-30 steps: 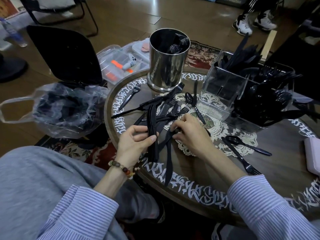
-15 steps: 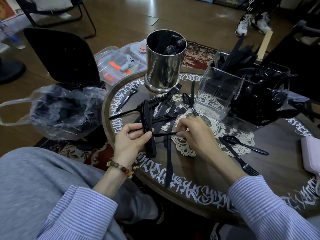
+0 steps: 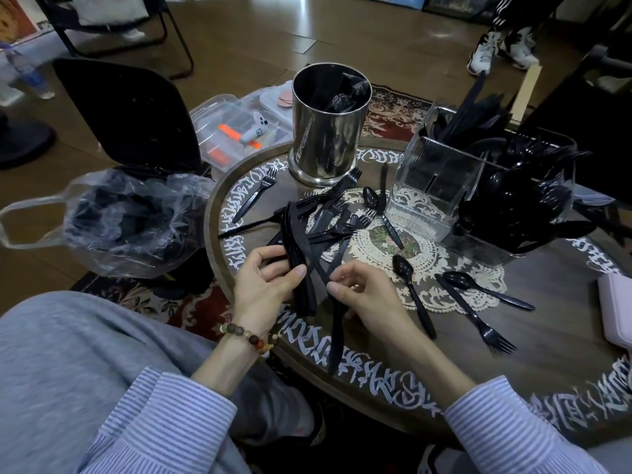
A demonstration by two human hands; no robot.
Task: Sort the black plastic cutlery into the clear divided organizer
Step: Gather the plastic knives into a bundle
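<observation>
My left hand [image 3: 265, 285] grips a stacked bundle of black plastic knives [image 3: 297, 254], standing them on edge over the table's near left. Beside it, my right hand [image 3: 362, 292] pinches one black knife [image 3: 337, 333] that crosses the bundle and runs down toward the table edge. A loose pile of black forks and knives [image 3: 335, 217] lies just beyond both hands. The clear divided organizer [image 3: 441, 186] stands at the back right; its near-left compartment looks empty, the others hold black cutlery [image 3: 526, 196].
A steel canister [image 3: 326, 131] stands behind the pile. Loose spoons [image 3: 413, 295] and a fork [image 3: 478, 319] lie right of my right hand on the lace doily. A bin with a plastic bag [image 3: 126, 220] sits left of the round table; a pink case [image 3: 615, 309] lies at the right edge.
My right hand drew back from the pile toward me, now pinching a knife and bringing it against the bundle. My left hand tilted the bundle slightly. A spoon now lies uncovered beside my right hand.
</observation>
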